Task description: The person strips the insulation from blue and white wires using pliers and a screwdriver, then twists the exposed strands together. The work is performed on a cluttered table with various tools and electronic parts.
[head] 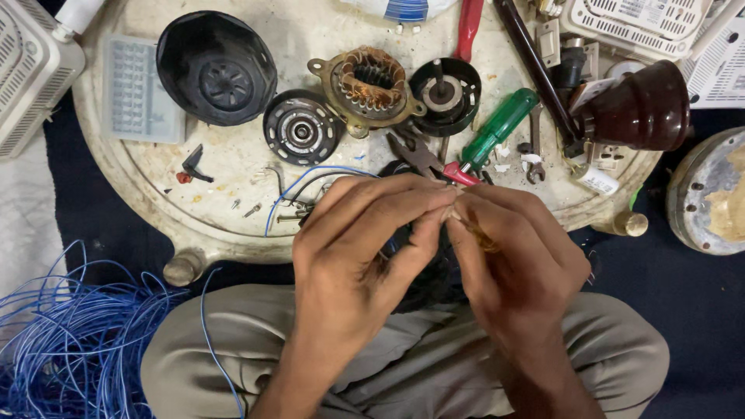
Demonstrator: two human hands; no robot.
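Note:
My left hand (pixel 365 248) and my right hand (pixel 512 256) meet fingertip to fingertip above my lap, pinching something small between them that looks like thin wire. A blue and a black wire (pixel 310 182) run from under my left hand onto the round white table (pixel 155 186). What lies beneath my hands is hidden. Just beyond my fingers lie pliers with red handles (pixel 425 157) and a green-handled screwdriver (pixel 497 128).
On the table lie a motor stator with copper windings (pixel 369 84), a rotor disc (pixel 301 128), a black housing with a shaft (pixel 445 95), a black bowl-shaped cover (pixel 216 66), a clear plastic box (pixel 140 89), a dark brown dome cover (pixel 640 109) and loose screws (pixel 252 209). Blue wire bundle (pixel 70 334) lies left.

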